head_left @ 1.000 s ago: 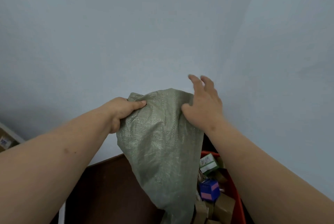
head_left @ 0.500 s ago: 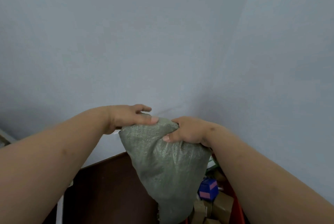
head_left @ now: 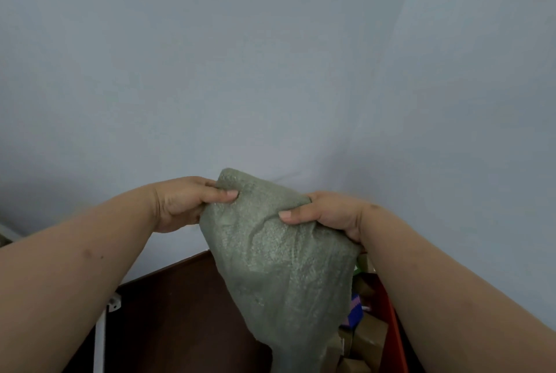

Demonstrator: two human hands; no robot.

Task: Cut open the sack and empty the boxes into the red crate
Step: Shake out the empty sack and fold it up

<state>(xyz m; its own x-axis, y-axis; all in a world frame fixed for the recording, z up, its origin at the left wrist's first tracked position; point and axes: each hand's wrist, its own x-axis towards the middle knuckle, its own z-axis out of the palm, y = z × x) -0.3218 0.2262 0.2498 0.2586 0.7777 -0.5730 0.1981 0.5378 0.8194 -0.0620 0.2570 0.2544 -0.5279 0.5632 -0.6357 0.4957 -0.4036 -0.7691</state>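
A grey-green woven sack point(head_left: 279, 264) hangs upside down in front of me, limp and narrowing toward the bottom edge of the view. My left hand point(head_left: 186, 204) grips its upper left corner, thumb pressed over the cloth. My right hand point(head_left: 328, 216) grips the upper right part, fingers curled into the fabric. Below the sack, at the lower right, several small boxes point(head_left: 368, 333), brown cardboard and one blue and pink, lie in the red crate point(head_left: 392, 321), of which only a strip of the rim shows.
A dark brown surface point(head_left: 180, 318) lies below to the left, with a white bracket and post point(head_left: 103, 321) at its left edge. A plain pale blue wall point(head_left: 270, 56) fills the upper view.
My right hand, which was open against the sack's top, has closed on the cloth. Both hands have dropped lower and bunched the sack's top between them.
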